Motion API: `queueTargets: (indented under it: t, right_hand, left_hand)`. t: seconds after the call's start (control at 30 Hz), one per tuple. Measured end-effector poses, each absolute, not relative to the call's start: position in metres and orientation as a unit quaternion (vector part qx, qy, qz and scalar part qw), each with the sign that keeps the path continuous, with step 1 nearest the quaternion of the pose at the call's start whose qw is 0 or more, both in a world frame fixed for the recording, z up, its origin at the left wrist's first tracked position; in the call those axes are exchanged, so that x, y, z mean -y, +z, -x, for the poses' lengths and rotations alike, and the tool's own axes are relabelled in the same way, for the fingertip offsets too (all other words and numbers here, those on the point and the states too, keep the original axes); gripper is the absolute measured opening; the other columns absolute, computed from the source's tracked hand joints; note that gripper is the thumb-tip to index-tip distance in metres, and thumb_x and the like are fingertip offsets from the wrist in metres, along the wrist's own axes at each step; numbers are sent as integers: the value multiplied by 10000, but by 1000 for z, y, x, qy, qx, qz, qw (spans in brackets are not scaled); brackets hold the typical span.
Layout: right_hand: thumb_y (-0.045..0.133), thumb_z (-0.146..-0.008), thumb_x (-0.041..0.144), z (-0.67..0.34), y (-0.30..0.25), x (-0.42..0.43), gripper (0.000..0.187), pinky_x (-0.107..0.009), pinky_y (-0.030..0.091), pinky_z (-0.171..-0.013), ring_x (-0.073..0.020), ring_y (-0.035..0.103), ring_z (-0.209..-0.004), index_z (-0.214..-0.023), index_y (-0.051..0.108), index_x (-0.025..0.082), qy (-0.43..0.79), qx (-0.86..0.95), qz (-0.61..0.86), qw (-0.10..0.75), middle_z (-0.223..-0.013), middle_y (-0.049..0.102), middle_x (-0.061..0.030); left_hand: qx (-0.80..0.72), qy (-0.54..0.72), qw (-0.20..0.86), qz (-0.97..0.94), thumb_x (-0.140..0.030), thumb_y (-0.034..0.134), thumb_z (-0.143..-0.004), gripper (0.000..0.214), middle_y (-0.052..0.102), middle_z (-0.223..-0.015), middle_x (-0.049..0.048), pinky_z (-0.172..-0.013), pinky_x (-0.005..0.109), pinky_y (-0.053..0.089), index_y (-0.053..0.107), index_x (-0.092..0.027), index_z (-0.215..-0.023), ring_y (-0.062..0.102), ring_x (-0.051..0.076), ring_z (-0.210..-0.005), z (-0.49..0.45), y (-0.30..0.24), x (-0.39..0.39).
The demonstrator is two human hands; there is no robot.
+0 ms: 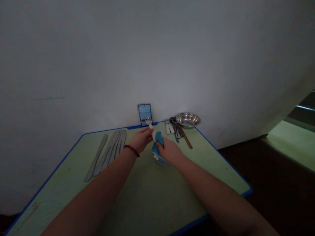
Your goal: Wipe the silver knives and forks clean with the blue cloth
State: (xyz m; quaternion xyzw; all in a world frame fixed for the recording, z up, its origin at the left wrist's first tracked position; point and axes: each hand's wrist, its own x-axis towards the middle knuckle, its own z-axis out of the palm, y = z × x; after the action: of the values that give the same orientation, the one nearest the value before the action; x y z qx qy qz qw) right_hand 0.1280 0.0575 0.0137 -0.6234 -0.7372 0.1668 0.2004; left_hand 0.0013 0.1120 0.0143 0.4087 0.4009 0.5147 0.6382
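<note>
Head view: my left hand (142,139) grips a white-handled fork (150,126) by its handle, tines pointing away from me, above the tabletop (142,196). My right hand (170,152) is closed around a blue cloth (158,137) at the handle's near end; exact contact is hard to tell. Step in hand, as judged: wiping the fork. The next move calls for a steady left grip while the cloth works along the handle. Other cutlery (167,127) lies left of the metal bowl (188,120).

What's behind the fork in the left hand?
Behind the fork stands an upright phone-like device, with the wall beyond. The fork hides a bit of the device's lower part.
</note>
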Motion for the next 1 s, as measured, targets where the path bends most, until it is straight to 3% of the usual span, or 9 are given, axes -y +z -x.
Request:
queueTargets:
  t: [0.23, 0.5, 0.73, 0.87, 1.0]
  right_hand:
    - [285, -804, 391, -129, 22, -45, 332, -322, 415, -588, -216, 583, -710, -843, 517, 156, 99, 781, 592, 171, -795, 612, -114]
    - [354, -770, 366, -126, 16, -37, 277, -298, 428, -512, -205, 587, -633, -802, 537, 160, 110, 829, 534, 121, -745, 623, -96]
    - [375, -753, 370, -127, 14, -39, 283, -260, 412, -463, -194, 590, -599, -788, 550, 150, 124, 824, 535, 138, -712, 620, -82]
    - [393, -742, 374, -128, 15, -40, 287, -290, 415, -446, -220, 589, -583, -786, 562, 147, 145, 821, 533, 142, -710, 623, -106]
    - [403, -729, 377, -129, 16, -42, 292, -306, 428, -440, -222, 585, -572, -788, 569, 144, 167, 813, 541, 135, -719, 629, -129]
  left_hand:
    - [-410, 412, 695, -423, -73, 552, -655, 84, 624, -601, 64, -531, 231, 476, 618, -123, -643, 568, 122, -534, -6, 24, -153]
    - [-475, 385, 670, -422, -61, 632, -574, 86, 631, -581, 67, -514, 233, 460, 609, -132, -617, 581, 133, -523, -30, 14, -196]
    - [-539, 363, 630, -425, -64, 672, -518, 143, 609, -541, 43, -508, 251, 437, 612, -119, -636, 559, 136, -503, -47, 3, -225]
    - [-578, 343, 616, -411, -159, 585, -679, 129, 608, -748, 44, -573, 260, 454, 584, -117, -801, 560, 117, -630, -56, -1, -234]
    - [-595, 327, 618, -396, -277, 445, -790, 269, 525, -1033, 65, -715, 354, 455, 492, -158, -1027, 533, 156, -857, -67, -3, -237]
